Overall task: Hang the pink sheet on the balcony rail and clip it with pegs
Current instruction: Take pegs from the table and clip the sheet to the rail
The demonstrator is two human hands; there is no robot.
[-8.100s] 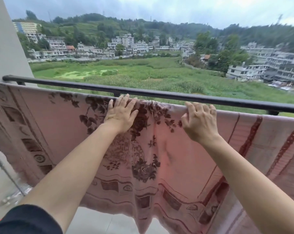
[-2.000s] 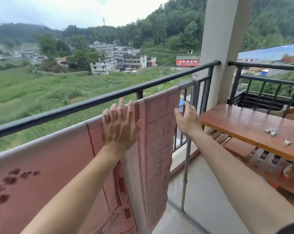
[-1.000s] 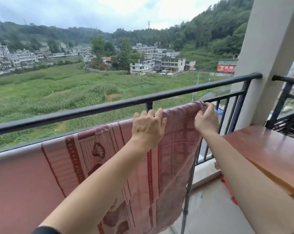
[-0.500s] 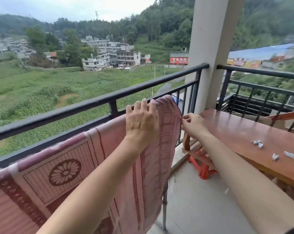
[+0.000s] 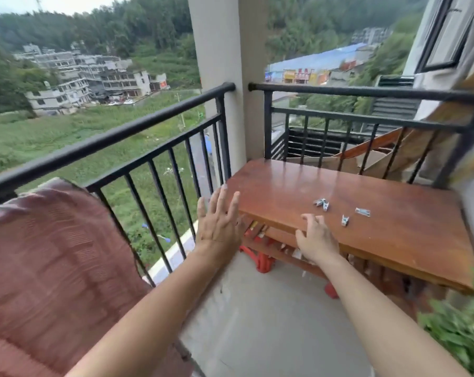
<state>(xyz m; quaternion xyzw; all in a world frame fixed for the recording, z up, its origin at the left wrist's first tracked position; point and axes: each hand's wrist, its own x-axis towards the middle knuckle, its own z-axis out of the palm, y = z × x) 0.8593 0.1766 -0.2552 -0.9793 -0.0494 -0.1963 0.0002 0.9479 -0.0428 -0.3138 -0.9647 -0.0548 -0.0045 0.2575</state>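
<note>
The pink patterned sheet (image 5: pixel 53 262) hangs over a rail at the lower left, just inside the black balcony rail (image 5: pixel 116 137); its end reaches to about mid-frame. Several small metal pegs (image 5: pixel 323 204) lie on the brown wooden table (image 5: pixel 393 235) at the right. My left hand (image 5: pixel 219 221) is off the sheet, fingers spread, in the air by the table's left corner. My right hand (image 5: pixel 316 240) hovers over the table's front edge, fingers apart and empty, a short way left of the pegs.
A pale square column (image 5: pixel 219 77) stands at the balcony corner between two rail sections. Red plastic stools (image 5: pixel 260 259) sit under the table. A green plant (image 5: pixel 459 327) fills the lower right. The grey concrete floor (image 5: pixel 271 322) lies between sheet and table.
Both hands have let go of the sheet's end and moved right toward the table. The view has swung right, so the pegs are nearer the middle.
</note>
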